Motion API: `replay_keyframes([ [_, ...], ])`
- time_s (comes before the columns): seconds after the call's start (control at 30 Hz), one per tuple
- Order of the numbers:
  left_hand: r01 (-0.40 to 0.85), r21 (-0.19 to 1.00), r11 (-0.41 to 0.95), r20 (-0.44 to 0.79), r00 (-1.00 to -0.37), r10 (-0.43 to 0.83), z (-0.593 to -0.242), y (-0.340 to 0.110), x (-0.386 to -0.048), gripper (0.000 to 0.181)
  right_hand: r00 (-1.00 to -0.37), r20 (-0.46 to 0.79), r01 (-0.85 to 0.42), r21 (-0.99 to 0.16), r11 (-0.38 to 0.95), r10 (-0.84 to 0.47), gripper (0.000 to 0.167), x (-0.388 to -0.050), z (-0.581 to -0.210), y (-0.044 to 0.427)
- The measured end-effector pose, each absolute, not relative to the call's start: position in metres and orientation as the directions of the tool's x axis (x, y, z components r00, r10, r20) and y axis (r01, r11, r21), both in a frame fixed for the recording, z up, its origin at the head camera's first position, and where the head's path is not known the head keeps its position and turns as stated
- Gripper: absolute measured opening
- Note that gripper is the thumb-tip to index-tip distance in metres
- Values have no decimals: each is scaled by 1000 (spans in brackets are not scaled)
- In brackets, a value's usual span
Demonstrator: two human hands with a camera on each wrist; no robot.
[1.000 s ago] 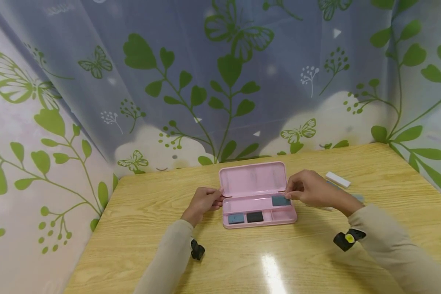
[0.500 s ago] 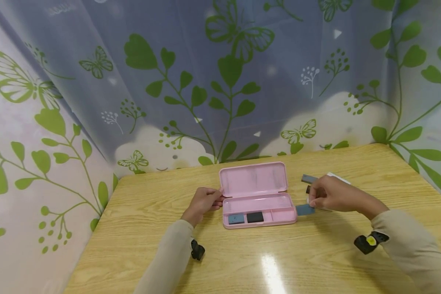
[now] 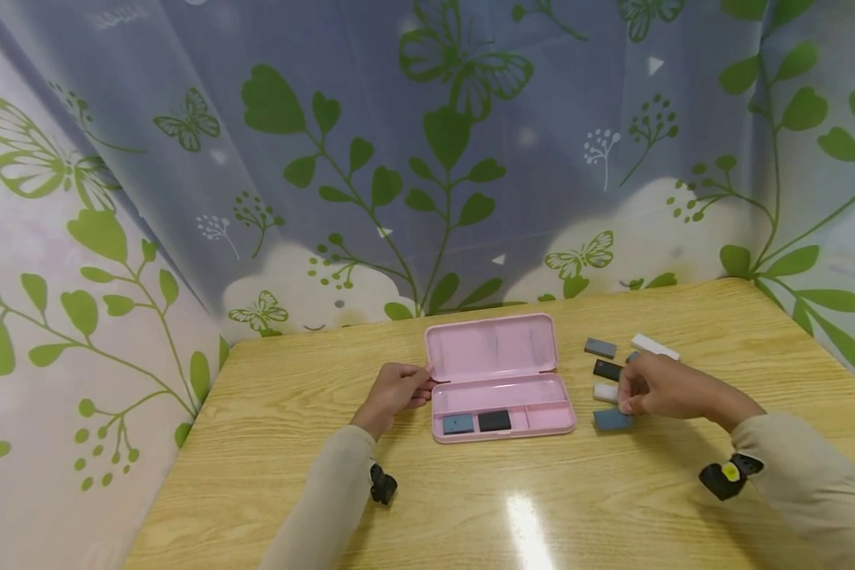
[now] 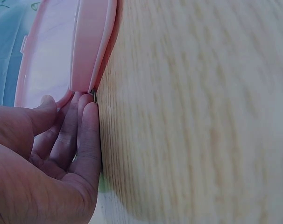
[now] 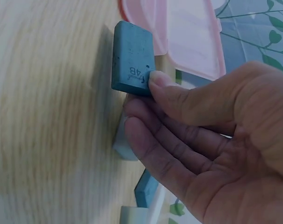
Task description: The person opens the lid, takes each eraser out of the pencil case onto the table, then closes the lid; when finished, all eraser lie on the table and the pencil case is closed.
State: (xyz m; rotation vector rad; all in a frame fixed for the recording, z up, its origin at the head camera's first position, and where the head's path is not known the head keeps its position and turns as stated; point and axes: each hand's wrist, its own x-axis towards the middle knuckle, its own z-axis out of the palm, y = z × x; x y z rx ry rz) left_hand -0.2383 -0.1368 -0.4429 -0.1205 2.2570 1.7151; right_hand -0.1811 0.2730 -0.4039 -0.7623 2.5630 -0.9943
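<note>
A pink pencil case [image 3: 490, 348] lies on the table with its lid raised. My left hand [image 3: 393, 394] holds its left end by the hinge, the thumb on the lid's edge [image 4: 41, 88] and the fingers behind. In the case's front row sit a blue eraser [image 3: 458, 424] and a black eraser [image 3: 494, 420]. Right of the case, my right hand [image 3: 661, 385] pinches another blue eraser [image 5: 133, 56] by one end, between thumb and fingers. It bears "4B" and is low over the table; whether it touches the wood I cannot tell.
Beside the right hand lie a grey eraser [image 3: 600, 347], a black eraser [image 3: 607, 370], a white eraser [image 3: 605, 393] and a long white block [image 3: 655, 347]. More pieces are partly hidden under that hand. A patterned curtain [image 3: 370, 158] hangs behind the wooden table [image 3: 313, 507].
My right hand has taken the blue eraser out of the case's back compartment and carried it right, down beside the other erasers. The left hand has stayed at the case.
</note>
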Motion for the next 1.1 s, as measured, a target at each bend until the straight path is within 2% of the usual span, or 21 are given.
replay_keyframes([
  [0.33,-246,927,284,-288,-951,116,-440,-136,-236,31,-812,-74,-363,-712,600,-579,11,-183,-411,277],
  [0.8,-252,925,285,-293,-950,111,-438,-135,-235,31,-847,-57,-413,-556,721,-528,12,-186,-402,271],
  [1.1,-245,924,292,-286,-952,108,-438,-135,-234,31,-814,5,-482,-562,672,-580,13,-180,-391,244],
])
